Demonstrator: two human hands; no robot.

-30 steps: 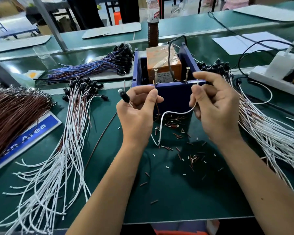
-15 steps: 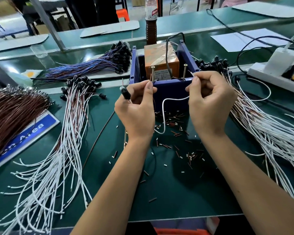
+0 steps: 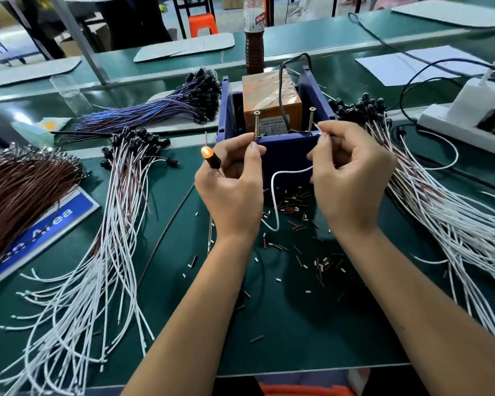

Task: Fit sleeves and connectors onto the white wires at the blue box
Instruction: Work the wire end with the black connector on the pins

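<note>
Head cam: left hand grips a black connector glowing orange, right hand pinches the white wire at the blue box rim

Your one head camera looks forward and down from close above your two hands at the blue box, the green bench filling the wide view.

Can't see where the white wire goes behind the left hand, and the right hand hides its grip too.
</note>
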